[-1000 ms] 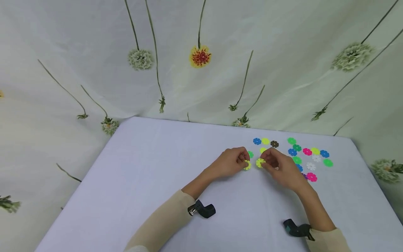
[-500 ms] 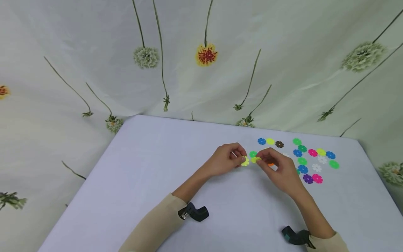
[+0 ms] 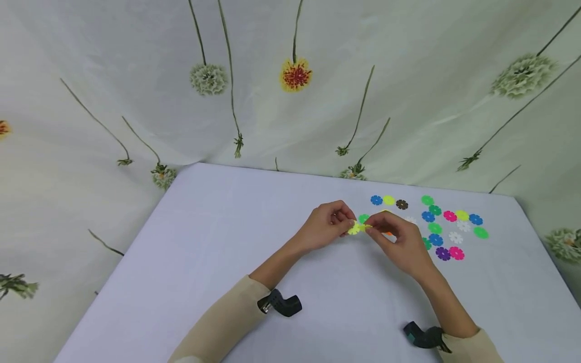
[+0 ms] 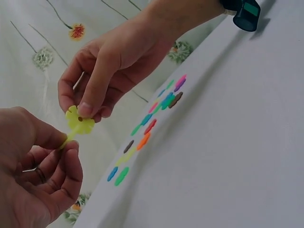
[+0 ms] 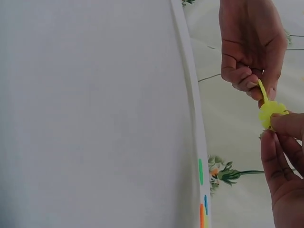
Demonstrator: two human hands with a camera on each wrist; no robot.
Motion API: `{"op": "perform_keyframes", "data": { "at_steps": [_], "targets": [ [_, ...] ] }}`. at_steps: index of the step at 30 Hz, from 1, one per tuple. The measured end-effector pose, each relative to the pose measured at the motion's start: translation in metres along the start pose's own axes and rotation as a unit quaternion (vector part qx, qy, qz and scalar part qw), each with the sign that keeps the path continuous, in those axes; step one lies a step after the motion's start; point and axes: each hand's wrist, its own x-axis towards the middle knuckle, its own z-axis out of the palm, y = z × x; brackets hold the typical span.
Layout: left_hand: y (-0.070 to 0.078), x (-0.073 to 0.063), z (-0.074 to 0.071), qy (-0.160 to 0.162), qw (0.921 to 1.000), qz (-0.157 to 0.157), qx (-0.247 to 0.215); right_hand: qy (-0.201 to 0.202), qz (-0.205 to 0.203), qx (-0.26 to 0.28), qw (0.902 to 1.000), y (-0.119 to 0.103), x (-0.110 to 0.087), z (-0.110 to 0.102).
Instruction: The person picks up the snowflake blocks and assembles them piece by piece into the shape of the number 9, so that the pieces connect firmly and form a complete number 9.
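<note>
Two yellow flower-shaped discs meet edge to edge between my hands, above the table. My left hand (image 3: 323, 225) pinches one yellow disc (image 3: 353, 229) between thumb and fingers; it faces the head view. The other yellow disc (image 4: 79, 121) is pinched by my right hand (image 3: 399, 242), and looks edge-on from the head. In the right wrist view the left-hand disc (image 5: 263, 91) stands edge-on, crosswise to its partner. They touch; how deeply they interlock is hard to tell. A green disc (image 3: 363, 218) lies just behind the fingers.
Several coloured flower discs lie flat at the right rear of the white table (image 3: 227, 227), among them a blue disc (image 3: 376, 200), a brown disc (image 3: 401, 204), a purple disc (image 3: 443, 253) and a pink disc (image 3: 456, 253). A flower-print cloth (image 3: 254, 101) hangs behind.
The right hand has moved left and turned its disc edge-on. The two yellow discs, apart a second ago, now touch. The head view has shifted slightly.
</note>
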Motion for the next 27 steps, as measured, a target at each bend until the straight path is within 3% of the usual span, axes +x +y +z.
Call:
{"op": "perform_keyframes", "data": {
  "at_steps": [11,16,22,27],
  "targets": [
    [0.002,-0.001,0.004,0.008,0.9931,-0.027,-0.114,0.041,-0.019,0.006,0.9989,-0.003,-0.002,0.009],
    [0.003,-0.002,-0.002,0.001,0.9922,-0.026,-0.122,0.038,-0.019,0.015,0.9990,-0.006,0.001,0.009],
    [0.005,-0.003,-0.005,-0.031,0.9919,-0.024,-0.120,0.024,-0.028,0.028,0.9989,-0.006,0.002,0.006],
    [0.005,-0.002,-0.005,-0.034,0.9928,-0.020,-0.113,0.017,-0.003,-0.036,0.9992,0.000,0.001,-0.004]
  ]
}}
